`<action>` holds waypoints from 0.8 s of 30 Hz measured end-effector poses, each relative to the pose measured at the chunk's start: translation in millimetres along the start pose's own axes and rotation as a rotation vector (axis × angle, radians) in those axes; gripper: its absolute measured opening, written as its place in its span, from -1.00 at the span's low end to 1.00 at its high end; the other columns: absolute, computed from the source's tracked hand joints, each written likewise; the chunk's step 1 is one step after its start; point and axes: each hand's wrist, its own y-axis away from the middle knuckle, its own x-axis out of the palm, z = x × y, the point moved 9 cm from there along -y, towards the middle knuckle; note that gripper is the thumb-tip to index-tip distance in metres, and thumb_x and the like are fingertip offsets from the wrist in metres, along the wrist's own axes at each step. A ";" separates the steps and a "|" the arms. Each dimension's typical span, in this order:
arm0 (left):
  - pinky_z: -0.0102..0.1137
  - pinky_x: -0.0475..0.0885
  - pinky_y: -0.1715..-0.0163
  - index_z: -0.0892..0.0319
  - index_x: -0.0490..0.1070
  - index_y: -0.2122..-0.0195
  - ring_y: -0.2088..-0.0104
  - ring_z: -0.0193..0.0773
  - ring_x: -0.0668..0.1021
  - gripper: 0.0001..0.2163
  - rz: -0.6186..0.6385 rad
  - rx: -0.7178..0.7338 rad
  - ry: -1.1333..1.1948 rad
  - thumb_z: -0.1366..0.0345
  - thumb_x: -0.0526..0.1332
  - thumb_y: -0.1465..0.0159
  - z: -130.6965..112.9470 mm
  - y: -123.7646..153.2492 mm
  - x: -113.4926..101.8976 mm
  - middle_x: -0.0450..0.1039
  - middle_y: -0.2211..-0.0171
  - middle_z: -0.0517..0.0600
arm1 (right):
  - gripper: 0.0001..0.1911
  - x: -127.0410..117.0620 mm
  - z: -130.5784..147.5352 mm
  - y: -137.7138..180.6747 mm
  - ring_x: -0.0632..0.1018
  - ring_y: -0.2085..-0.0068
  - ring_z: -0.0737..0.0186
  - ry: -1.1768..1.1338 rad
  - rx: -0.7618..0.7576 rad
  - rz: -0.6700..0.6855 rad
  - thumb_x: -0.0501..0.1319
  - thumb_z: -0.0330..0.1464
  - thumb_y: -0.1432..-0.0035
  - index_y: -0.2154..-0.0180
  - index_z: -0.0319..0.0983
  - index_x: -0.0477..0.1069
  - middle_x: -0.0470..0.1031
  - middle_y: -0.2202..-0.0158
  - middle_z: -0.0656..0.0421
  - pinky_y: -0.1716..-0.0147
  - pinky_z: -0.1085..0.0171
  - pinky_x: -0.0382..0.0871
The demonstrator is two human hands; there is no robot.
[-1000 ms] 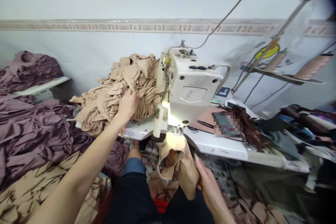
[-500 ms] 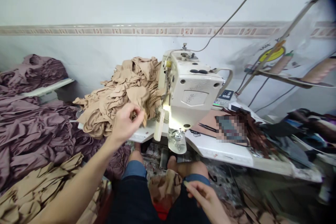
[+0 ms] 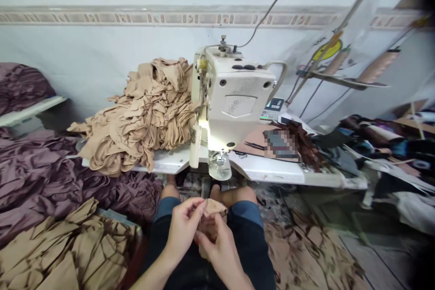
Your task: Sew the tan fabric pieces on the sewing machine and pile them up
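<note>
Over my lap, my left hand (image 3: 185, 224) pinches a small piece of tan fabric (image 3: 215, 207) between thumb and fingertips. Close beside it, my right hand (image 3: 222, 247) has its thumb and fingers closed at the lower part of the same fabric. Both hands partly hide the cloth, and its exact shape cannot be made out. In front stands a white sewing machine (image 3: 234, 99) with its lamp lit over the needle area. Left of the machine, a big heap of tan fabric pieces (image 3: 142, 113) covers the tabletop.
Mauve fabric (image 3: 61, 181) is piled at the left, with more tan cloth (image 3: 68, 253) in front of it. Tweezers (image 3: 254, 145) lie right of the machine, by dark brown strips (image 3: 301, 142). Thread cones (image 3: 379, 65) stand on a rack. Tan cloth (image 3: 306, 249) lies low at right.
My left hand has come down from beside the tan heap to my lap with a fabric piece. My right hand has moved left to meet it. The view has shifted.
</note>
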 end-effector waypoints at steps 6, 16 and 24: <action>-0.37 0.57 0.30 0.14 0.64 0.39 0.41 -0.15 0.66 -0.65 0.188 0.095 -0.205 0.03 0.30 -0.44 -9.0 -7.9 -5.6 0.66 0.44 0.03 | -0.52 -9.1 -0.7 -9.3 0.49 0.53 0.29 -0.013 0.062 0.162 0.42 0.06 -0.25 0.38 -0.22 0.51 0.53 0.51 0.22 0.51 0.34 0.36; -0.19 0.62 -0.11 0.11 0.68 -0.14 -0.04 0.03 0.73 -0.62 0.068 0.067 -0.133 0.01 0.27 -0.48 -6.3 -0.7 2.3 0.71 -0.09 0.15 | -0.68 -45.9 23.9 -28.0 0.65 0.03 -0.05 0.157 -0.198 -0.187 0.34 -0.24 -0.33 -0.06 -0.18 0.62 0.55 -0.05 -0.07 0.14 0.12 0.61; -0.18 0.55 -0.19 0.06 0.65 -0.14 -0.12 0.00 0.67 -0.69 0.074 0.159 -0.199 0.13 0.19 -0.54 -19.1 7.8 5.6 0.67 -0.12 0.13 | -0.86 -37.2 38.9 -32.9 0.57 0.30 0.16 0.179 -0.227 -0.014 0.36 -0.30 -0.28 0.14 -0.20 0.55 0.59 0.22 0.13 0.35 0.29 0.44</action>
